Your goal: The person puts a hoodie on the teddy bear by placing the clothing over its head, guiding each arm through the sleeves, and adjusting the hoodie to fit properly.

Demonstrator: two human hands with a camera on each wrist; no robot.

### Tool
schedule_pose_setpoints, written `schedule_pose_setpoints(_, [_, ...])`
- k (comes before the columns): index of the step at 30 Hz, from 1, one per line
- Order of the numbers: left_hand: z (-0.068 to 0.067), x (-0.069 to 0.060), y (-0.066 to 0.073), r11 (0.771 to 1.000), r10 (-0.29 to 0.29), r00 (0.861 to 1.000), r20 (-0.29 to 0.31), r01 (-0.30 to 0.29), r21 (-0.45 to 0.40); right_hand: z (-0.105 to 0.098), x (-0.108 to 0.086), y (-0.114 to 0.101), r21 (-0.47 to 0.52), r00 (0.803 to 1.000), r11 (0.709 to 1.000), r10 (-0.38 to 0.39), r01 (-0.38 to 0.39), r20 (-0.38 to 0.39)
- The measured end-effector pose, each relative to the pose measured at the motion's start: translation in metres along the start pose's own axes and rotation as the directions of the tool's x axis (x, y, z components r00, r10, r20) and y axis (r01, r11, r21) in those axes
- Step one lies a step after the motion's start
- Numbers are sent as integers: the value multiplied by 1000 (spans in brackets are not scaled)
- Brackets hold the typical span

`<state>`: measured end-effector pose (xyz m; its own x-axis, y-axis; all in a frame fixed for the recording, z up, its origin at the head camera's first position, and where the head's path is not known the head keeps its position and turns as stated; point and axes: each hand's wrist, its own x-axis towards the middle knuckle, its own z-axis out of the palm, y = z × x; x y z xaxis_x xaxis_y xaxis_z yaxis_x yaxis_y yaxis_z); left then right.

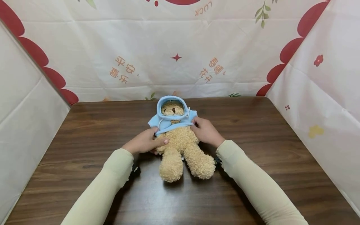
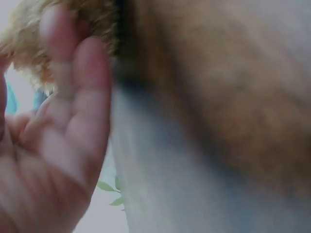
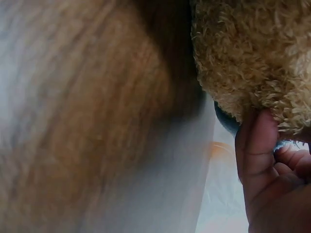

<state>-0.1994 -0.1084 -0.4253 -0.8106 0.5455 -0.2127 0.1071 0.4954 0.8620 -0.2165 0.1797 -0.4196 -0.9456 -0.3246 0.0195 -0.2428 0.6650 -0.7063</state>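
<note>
A tan plush teddy bear (image 1: pixel 180 137) lies on its back with its legs toward me. A light blue hoodie (image 1: pixel 172 126) covers its upper body, the hood round its face and the hem bunched above the belly. The left hand (image 1: pixel 146 140) holds the bear's side at the hem, its thumb over the front; the left wrist view shows two fingers (image 2: pixel 92 63) against the fur. On the other side, the right hand (image 1: pixel 206 129) pinches the hem. Fur (image 3: pixel 252 58) hides part of that hand in the right wrist view. The bear's arms are mostly hidden.
A dark brown wooden table (image 1: pixel 84 134) lies under the bear. White printed cloth (image 1: pixel 174 40) hangs behind the table and along both sides. Dark wrist devices (image 1: pixel 136 170) show beneath the pale sleeves (image 1: pixel 112 175).
</note>
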Motion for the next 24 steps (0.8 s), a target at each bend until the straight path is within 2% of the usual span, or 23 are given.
schedule_pose_setpoints(2, [-5,-2,-1,996,48,995,87,-41,-80,-1,0,1,2,1000,1000,11,-11,-1])
schedule_pose_setpoints(4, [-11,-4,-1,980,98,981,170,-65,-188,-2,0,1,7,1000,1000,27,-27,-9])
schedule_pose_setpoints(6, [-15,-4,1,955,138,966,219,-71,-290,-4,1,2,16,999,999,41,-41,-30])
schedule_pose_setpoints(7, [-17,-4,2,947,153,962,228,-77,-312,-5,1,2,23,998,999,48,-47,-38])
schedule_pose_setpoints(12, [-18,-1,2,946,179,963,200,-113,-305,-7,0,1,32,996,998,60,-58,-64])
schedule_pose_setpoints(17, [-20,-2,1,935,139,966,218,-55,-351,-7,0,3,32,995,998,58,-56,-83])
schedule_pose_setpoints(20, [-18,2,3,961,96,982,162,-49,-271,-7,0,3,30,994,998,56,-54,-91])
schedule_pose_setpoints(22, [-14,5,5,983,71,993,95,-54,-177,-7,0,2,36,994,998,57,-54,-92])
schedule_pose_setpoints(24, [-9,8,6,995,53,998,23,-51,-91,-6,-1,2,41,994,998,54,-50,-95])
